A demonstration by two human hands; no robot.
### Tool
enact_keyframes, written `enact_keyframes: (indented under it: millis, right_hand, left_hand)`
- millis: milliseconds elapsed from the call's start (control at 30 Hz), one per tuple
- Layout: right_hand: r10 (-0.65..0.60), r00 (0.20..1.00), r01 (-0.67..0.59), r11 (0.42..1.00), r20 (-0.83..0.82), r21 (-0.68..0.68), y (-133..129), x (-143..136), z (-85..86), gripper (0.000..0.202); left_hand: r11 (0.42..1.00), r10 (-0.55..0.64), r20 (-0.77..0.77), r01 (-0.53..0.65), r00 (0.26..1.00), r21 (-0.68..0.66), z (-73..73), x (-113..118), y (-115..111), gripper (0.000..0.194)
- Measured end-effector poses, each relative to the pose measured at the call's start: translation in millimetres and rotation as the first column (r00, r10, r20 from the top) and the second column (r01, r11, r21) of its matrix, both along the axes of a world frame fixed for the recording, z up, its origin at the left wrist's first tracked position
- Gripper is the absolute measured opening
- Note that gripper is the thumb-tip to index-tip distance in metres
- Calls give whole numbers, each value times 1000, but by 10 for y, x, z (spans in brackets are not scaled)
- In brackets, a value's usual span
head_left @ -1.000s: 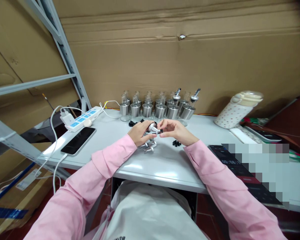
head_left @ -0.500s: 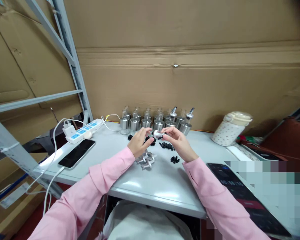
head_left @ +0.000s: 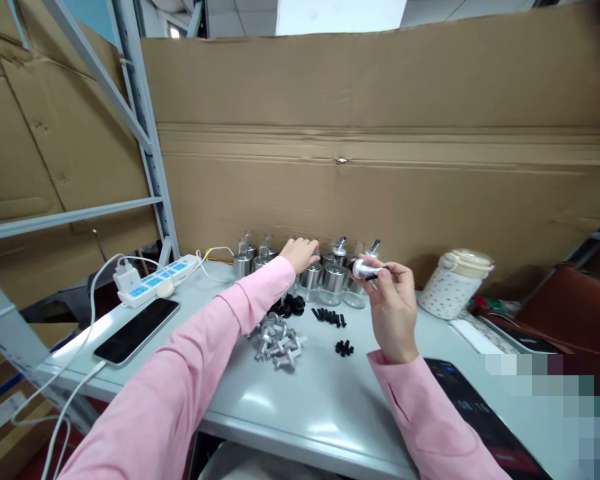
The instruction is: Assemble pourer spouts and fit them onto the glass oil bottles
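Note:
My left hand (head_left: pixel 300 255) reaches over the bottles, its bent fingers around the neck of a glass bottle with a steel sleeve (head_left: pixel 311 277). My right hand (head_left: pixel 394 303) is raised to the right, pinching a silver bottle pourer (head_left: pixel 366 269) with a black part on it. Several similar bottles stand in rows at the back; another front-row bottle (head_left: pixel 333 280) is close by. Two bottles at the rear carry pourers, one with a tilted spout (head_left: pixel 340 245). Silver pourer pieces (head_left: pixel 279 341) lie heaped below my left forearm, beside black stoppers (head_left: pixel 293 305).
Black tubes (head_left: pixel 329 316) and small black caps (head_left: pixel 345 348) lie mid-table. At left are a phone (head_left: pixel 137 331) and a power strip (head_left: pixel 157 280) with cables. A dotted flask (head_left: pixel 455 283) and a tablet-like screen (head_left: pixel 480 413) sit right. Cardboard (head_left: pixel 380 200) rises behind.
My left hand has left the pourer and reached forward to the bottles. My right hand has moved right, holding the pourer. The head view has tilted up.

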State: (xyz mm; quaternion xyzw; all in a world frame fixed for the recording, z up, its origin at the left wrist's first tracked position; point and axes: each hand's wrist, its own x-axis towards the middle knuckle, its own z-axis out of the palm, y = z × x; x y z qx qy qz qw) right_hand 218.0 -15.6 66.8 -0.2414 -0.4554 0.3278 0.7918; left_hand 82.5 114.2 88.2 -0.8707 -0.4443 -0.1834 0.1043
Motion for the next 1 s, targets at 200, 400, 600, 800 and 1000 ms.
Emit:
enact_keyframes:
  millis: [200,400,600,800,1000]
  right_hand:
    - [-87,994,81,994,69,80,-228,2,89,16]
    - [-135,991,131,958,-4,255,-555,-42,342,7]
    - [-96,992,74,964,76,257,-707,-220,398,8]
    - [-16,976,-24,983,216,181,-692,-240,360,7]
    - [38,948,-59,997,316,57,-622,-262,341,12]
  left_hand:
    - [999,-6,3,6,1000,52,156,-97,-123,14]
    - [901,-361,357,224,861,372,549,-349,-821,11]
    - [755,-601,675,581,427,305,140,-267,-1488,17]
    - [643,-461,806,766,370,17,-264,-204,-1642,17]
    - [571,-503,780,820,373,-24,-380,-228,-1556,21]
